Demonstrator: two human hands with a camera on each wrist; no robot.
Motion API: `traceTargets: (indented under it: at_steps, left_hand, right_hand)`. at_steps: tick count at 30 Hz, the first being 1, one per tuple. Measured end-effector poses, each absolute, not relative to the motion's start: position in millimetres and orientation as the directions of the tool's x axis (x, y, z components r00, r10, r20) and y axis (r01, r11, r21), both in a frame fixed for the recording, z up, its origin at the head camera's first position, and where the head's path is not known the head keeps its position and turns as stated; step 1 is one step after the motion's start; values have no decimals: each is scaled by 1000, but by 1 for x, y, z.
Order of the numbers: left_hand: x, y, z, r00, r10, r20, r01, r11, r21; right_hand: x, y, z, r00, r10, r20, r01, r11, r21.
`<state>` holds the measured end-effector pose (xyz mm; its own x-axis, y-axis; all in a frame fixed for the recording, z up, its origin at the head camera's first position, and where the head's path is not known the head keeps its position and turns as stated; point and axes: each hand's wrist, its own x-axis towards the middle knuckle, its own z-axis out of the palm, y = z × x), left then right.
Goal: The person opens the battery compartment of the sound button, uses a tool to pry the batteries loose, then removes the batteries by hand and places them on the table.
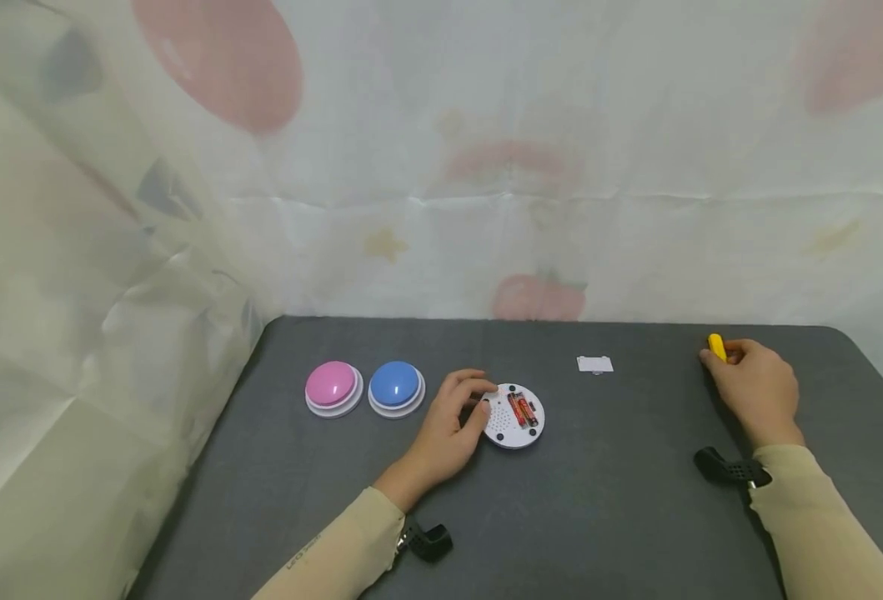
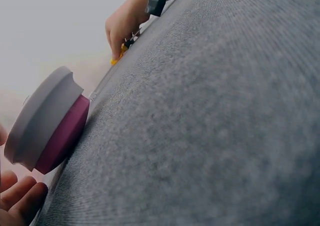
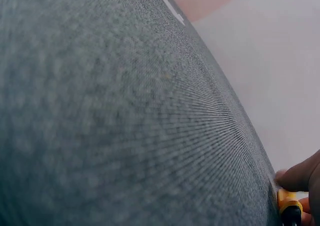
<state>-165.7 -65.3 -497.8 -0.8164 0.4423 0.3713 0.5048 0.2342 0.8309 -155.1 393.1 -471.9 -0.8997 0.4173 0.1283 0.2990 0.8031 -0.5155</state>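
A round push button (image 1: pixel 514 417) lies face down, its white underside up with two red batteries (image 1: pixel 522 410) in an open compartment. In the left wrist view its magenta dome (image 2: pixel 64 136) faces the grey table. My left hand (image 1: pixel 444 429) holds its left edge between thumb and fingers. At the far right, my right hand (image 1: pixel 760 387) grips a screwdriver (image 1: pixel 717 346) by its yellow handle; the black collar (image 3: pixel 291 215) shows in the right wrist view. The white battery cover (image 1: pixel 594 364) lies on the table between the hands, toward the back.
A pink push button (image 1: pixel 330 383) and a blue push button (image 1: pixel 393 385) stand dome up on the left of the dark grey table (image 1: pixel 606 517). Patterned pale sheets (image 1: pixel 426 258) hang behind the table and along its left side.
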Motion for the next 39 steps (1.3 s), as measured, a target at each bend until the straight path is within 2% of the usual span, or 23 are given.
traceTargets:
  at_steps: [5, 10, 15, 18, 21, 24, 28, 39]
  left_hand:
    - [-166, -65, -496, -810, 466, 356, 507, 252, 824]
    - [-164, -64, -496, -782, 511, 357, 544, 280, 791]
    - [-162, -66, -495, -774, 544, 324, 540, 298, 787]
    - [-161, -68, -495, -773, 563, 293, 529, 316, 787]
    - [-160, -68, -494, -768, 580, 271, 526, 331, 783]
    - [-161, -67, -495, -757, 594, 272, 537, 328, 777]
    - [-163, -64, -495, -741, 610, 280, 550, 313, 775]
    - [-162, -63, -494, -729, 631, 264, 551, 312, 774]
  right_hand:
    - [-156, 391, -470, -885, 425, 190, 272, 804, -530]
    - [-157, 380, -470, -850, 400, 344, 161, 817, -554]
    - [-165, 349, -473, -753, 278, 596, -128, 827, -548]
    - [-169, 321, -472, -680, 149, 718, -340, 803, -489]
    - [-169, 290, -470, -625, -23, 781, -555, 717, -423]
    - [-162, 261, -467, -616, -216, 757, -701, 590, -402]
    - [-146, 231, -464, -642, -390, 660, -749, 502, -432]
    - [-129, 202, -477, -644, -476, 599, -746, 561, -357]
